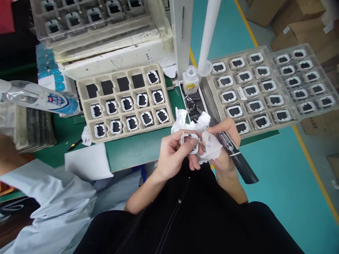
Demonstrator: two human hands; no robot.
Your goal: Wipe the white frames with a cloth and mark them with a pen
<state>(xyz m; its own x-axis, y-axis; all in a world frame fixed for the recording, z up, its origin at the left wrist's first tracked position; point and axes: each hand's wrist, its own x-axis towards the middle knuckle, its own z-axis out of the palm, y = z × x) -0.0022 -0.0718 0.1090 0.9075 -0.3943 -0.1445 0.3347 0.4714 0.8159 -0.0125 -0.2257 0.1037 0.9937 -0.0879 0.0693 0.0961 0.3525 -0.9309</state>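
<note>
My left hand [171,153] is closed around a small white rounded-square frame part [195,149], its thumb lying across the opening. Close beside it, my right hand [230,128] grips a large black marker pen [243,165] that slants down to the right. The same hand also has a crumpled white wipe [213,147] with faint grey smudges at its fingers, against the frame part. Another crumpled white tissue [181,121] lies just behind my hands at the bench edge. Some of my right fingertips are hidden behind the wipe.
A beige tray [85,106] holds similar frames, with several vacant pockets in its back row. More filled trays [231,83] stand at right. A small bottle [190,81] stands by a white post [182,35]. At left are a labelled bottle [39,97] and another person's sleeve [60,201].
</note>
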